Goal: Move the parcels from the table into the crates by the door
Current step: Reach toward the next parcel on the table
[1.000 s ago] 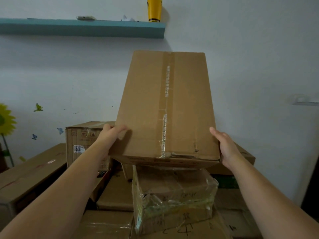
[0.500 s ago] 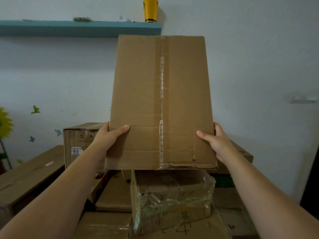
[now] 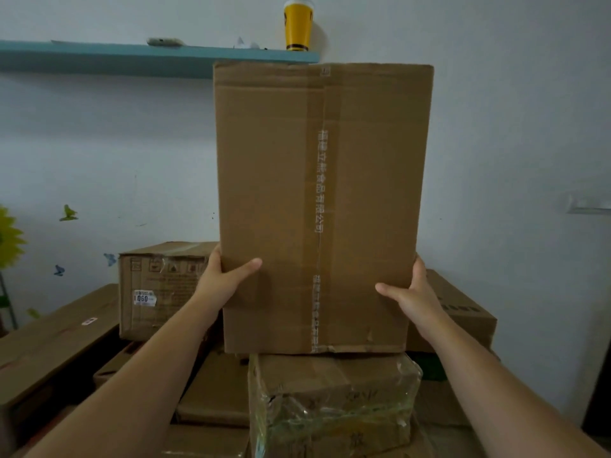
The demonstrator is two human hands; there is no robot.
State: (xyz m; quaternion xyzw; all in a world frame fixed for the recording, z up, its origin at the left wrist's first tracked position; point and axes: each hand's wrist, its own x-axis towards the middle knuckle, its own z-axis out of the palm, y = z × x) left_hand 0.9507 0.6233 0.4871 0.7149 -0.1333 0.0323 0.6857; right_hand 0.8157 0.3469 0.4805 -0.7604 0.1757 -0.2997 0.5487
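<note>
- The tall cardboard parcel (image 3: pixel 317 206) stood upright between both hands, its taped face toward the camera. It was directly above a plastic-wrapped box (image 3: pixel 334 401) in the pile. Whether its bottom edge rested on that box or hung just clear of it could not be told.
- The step looked like lifting this parcel off the stack for carrying. Neither the crates nor the door showed.
- Both grips sat low on the sides, so the tall upper part could likely tip toward or away from the person. A hand slid under the bottom edge would probably steady it, as would drawing it close to the body.
- Raising it straight up before turning seemed wise, so the wrapped box beneath was not dragged along.
- The left hand (image 3: pixel 221 282) clamped the parcel's left edge, thumb laid across the near face and fingers wrapped out of sight behind. Its forearm reached up from the near left.
- The right hand (image 3: pixel 413 299) gripped the right edge a little lower, thumb pointing left across the near face. Its forearm rose from the near right.
</note>
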